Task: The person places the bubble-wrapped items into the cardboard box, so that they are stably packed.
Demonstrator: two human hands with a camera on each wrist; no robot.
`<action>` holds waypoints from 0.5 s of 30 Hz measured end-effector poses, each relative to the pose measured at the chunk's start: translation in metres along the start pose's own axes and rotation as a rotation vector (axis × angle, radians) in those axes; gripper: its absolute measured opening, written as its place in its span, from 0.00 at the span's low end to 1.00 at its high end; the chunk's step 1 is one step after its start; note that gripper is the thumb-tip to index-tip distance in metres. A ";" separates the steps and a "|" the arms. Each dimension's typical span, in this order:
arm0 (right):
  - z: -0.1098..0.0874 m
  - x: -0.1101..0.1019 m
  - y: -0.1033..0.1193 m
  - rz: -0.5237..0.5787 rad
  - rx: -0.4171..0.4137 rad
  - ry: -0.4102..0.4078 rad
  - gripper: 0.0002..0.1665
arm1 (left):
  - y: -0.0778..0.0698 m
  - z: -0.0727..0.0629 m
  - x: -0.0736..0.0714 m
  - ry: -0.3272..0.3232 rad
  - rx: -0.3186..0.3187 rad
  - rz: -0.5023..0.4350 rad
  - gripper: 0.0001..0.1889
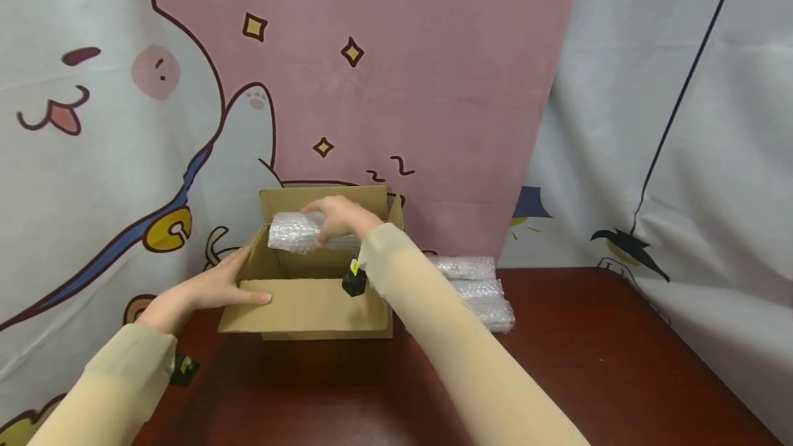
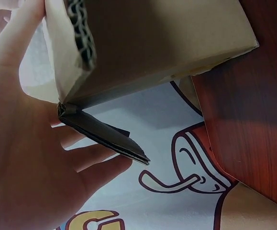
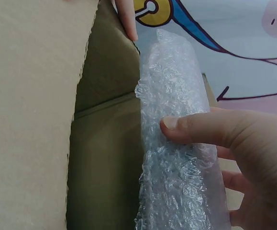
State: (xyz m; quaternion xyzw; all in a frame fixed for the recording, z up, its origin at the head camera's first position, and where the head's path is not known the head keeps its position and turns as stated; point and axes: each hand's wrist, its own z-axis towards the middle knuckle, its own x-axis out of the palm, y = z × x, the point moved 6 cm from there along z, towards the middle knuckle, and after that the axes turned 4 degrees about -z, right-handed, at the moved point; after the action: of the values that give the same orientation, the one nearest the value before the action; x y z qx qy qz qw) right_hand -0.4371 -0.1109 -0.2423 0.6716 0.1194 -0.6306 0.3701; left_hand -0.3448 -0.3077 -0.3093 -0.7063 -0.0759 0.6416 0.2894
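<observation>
An open cardboard box (image 1: 310, 305) stands on the table with its flaps spread, its front flap folded outward. Over its opening my right hand (image 1: 341, 217) grips a bubble-wrap roll (image 1: 291, 231). The right wrist view shows the thumb lying across the near face of that roll (image 3: 171, 86), the other fingers round the far side. What the wrap contains cannot be made out. At the box's left side, my left hand (image 1: 207, 288) holds the edge, thumb over the front flap. In the left wrist view its fingers (image 2: 97, 160) pass behind a side flap (image 2: 105, 132).
Three more bubble-wrapped rolls (image 1: 492, 312) lie side by side on the dark red table (image 1: 582, 356), right of the box and partly behind my right sleeve (image 1: 421, 294). A printed cloth (image 1: 434, 74) hangs close behind the box and along the left side.
</observation>
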 end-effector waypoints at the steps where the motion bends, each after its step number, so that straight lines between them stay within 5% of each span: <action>1: 0.000 0.001 -0.002 0.007 -0.003 0.003 0.44 | 0.000 0.000 0.000 0.002 -0.002 0.000 0.63; 15: 0.004 0.008 -0.020 -0.042 0.024 0.017 0.42 | -0.001 0.001 0.000 0.004 0.002 -0.016 0.62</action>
State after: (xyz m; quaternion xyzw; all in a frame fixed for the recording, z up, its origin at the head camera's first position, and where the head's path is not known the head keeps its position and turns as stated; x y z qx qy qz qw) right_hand -0.4516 -0.1022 -0.2561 0.6787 0.1290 -0.6341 0.3474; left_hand -0.3451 -0.3062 -0.3089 -0.7065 -0.0802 0.6381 0.2954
